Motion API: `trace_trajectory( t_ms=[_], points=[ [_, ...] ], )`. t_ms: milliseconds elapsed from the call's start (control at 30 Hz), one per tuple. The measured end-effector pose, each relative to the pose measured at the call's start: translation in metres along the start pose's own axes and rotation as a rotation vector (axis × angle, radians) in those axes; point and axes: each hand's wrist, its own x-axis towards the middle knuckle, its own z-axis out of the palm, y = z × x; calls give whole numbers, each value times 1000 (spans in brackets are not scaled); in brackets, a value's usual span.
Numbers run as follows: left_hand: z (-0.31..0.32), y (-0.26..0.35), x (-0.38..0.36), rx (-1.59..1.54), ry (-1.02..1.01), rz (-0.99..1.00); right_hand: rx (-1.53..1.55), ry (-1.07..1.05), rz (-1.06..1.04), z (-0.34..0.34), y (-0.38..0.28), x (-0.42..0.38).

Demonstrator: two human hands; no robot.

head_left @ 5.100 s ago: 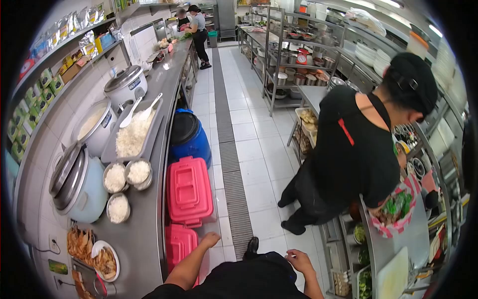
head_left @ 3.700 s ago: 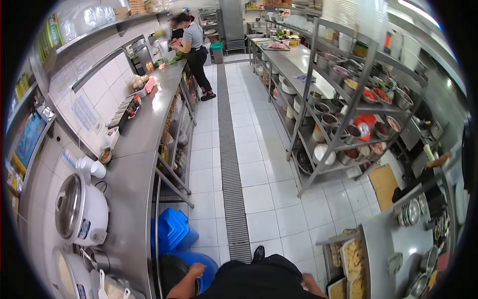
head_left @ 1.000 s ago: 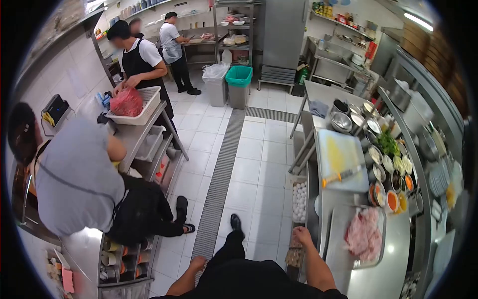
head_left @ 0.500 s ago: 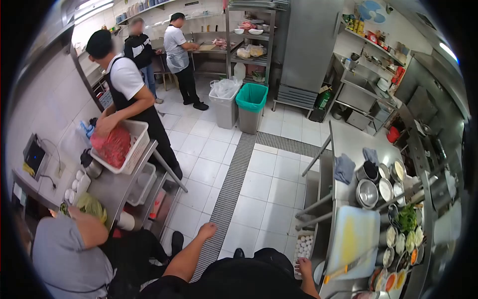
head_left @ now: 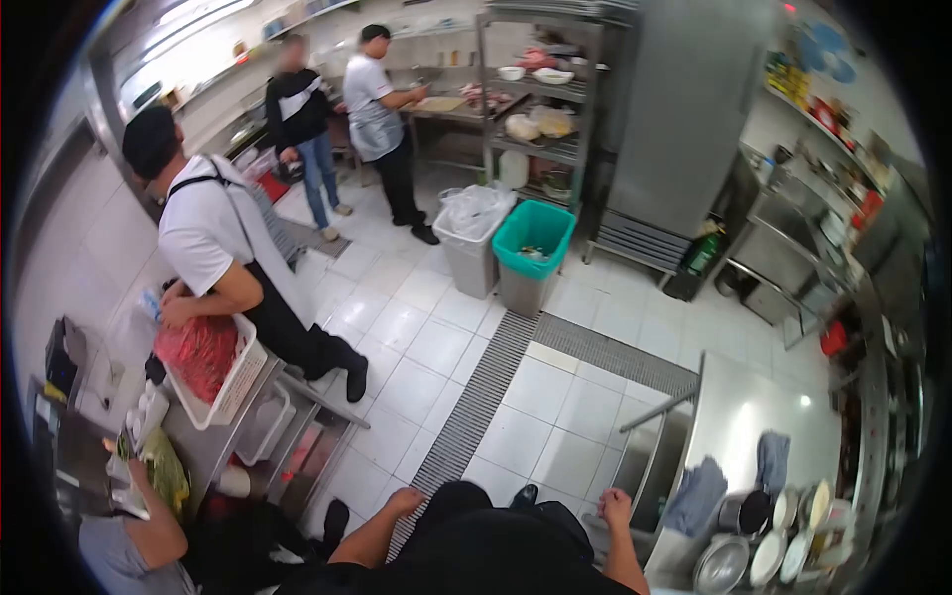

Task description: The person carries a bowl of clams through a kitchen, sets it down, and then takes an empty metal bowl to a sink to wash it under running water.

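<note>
My left hand (head_left: 405,502) hangs over the tiled floor beside my body, fingers curled, with nothing seen in it. Near the steel counter (head_left: 746,397) on the right is my right hand (head_left: 615,508), also loosely curled and holding nothing visible. Grey cloths (head_left: 695,496) lie on that counter, close to a metal bowl (head_left: 722,565) and several other pots. At the left, a co-worker in a white shirt has both hands on a bag of red meat (head_left: 198,357) in a white crate (head_left: 248,369).
A floor drain grate (head_left: 486,392) runs ahead. Beyond it stand a grey bin (head_left: 473,260) and a green-lined bin (head_left: 524,283), by a steel fridge (head_left: 674,129). A person in grey (head_left: 134,555) handles greens at the lower left. Two people stand at the back.
My view has moved forward along the aisle; the cutting board and ingredient bowls have left the frame. My right arm has swung forward and up. The crate co-worker's hands have shifted over the bag.
</note>
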Motion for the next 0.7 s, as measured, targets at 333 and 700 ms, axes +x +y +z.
trace_trajectory(
  t_ms=[333, 700],
  points=[
    [-32, 98, 75, -397, 36, -226, -320, -202, -153, 113, -250, 233],
    [-245, 256, 280, -480, 240, 20, -510, -260, 437, 178, -232, 301]
  ],
)
